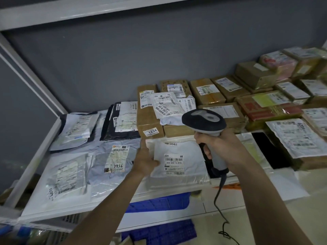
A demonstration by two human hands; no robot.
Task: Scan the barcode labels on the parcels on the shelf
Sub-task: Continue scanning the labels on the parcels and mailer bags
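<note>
The right hand [223, 147] is wrapped around the grey handle of a barcode scanner [206, 129], fingers curled about the grip; the scanner's dark head sits above the fist and faces the shelf, and its black cable [219, 197] hangs down from the handle's base. The left hand [146, 159] rests on the left edge of a white poly mailer [177, 162], forefinger extended along that edge and thumb lying on the mailer's top face, so that the parcel is held between thumb and fingers. The mailer lies at the front of the white shelf [35, 175], directly beneath the scanner, its barcode label [174, 160] facing up and reading 502-602-12-815. Just left of it lies a grey mailer [113, 161] with "7936" handwritten on its label; further left are a clear-film bag [65, 179] and, behind these, two dark mailers. Behind the held parcel stands a cardboard box [149, 119] with a sticker marked 1834, and a crumpled white bag lies on the neighbouring box. Rows of labelled cardboard boxes [230, 89] fill the shelf to the right. A blue plastic crate [159, 203] shows below the shelf's front edge.
</note>
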